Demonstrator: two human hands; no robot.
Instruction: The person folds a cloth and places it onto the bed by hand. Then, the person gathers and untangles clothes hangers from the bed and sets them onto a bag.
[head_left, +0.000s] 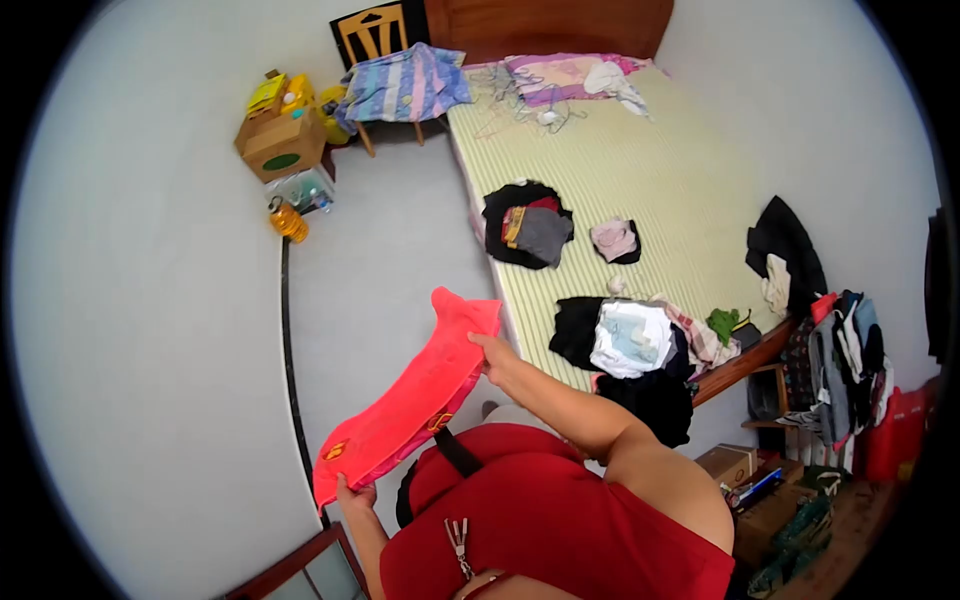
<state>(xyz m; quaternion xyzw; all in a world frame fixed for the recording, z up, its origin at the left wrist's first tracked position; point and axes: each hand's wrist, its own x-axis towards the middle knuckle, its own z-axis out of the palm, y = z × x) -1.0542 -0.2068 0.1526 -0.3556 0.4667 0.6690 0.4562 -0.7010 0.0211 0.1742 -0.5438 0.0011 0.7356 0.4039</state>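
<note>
A long coral-pink towel point(405, 385) is stretched between my two hands above the floor. It looks folded lengthwise, with a darker pink, yellow-patterned side showing along its lower edge. My right hand point(492, 356) grips its upper end, the thumb on top, and a corner sticks up beyond the fingers. Down at the lower left, my left hand point(356, 490) pinches the other end near a yellow motif. Fingers beneath the cloth are partly hidden.
Beside me stands a bed point(680, 150) with folded clothes point(635, 335), a dark pile point(530, 225) and hangers point(535, 110). A cloth-draped chair point(410, 90) and a cardboard box point(285, 145) are at the back. Hanging clothes point(835, 360) are on the right.
</note>
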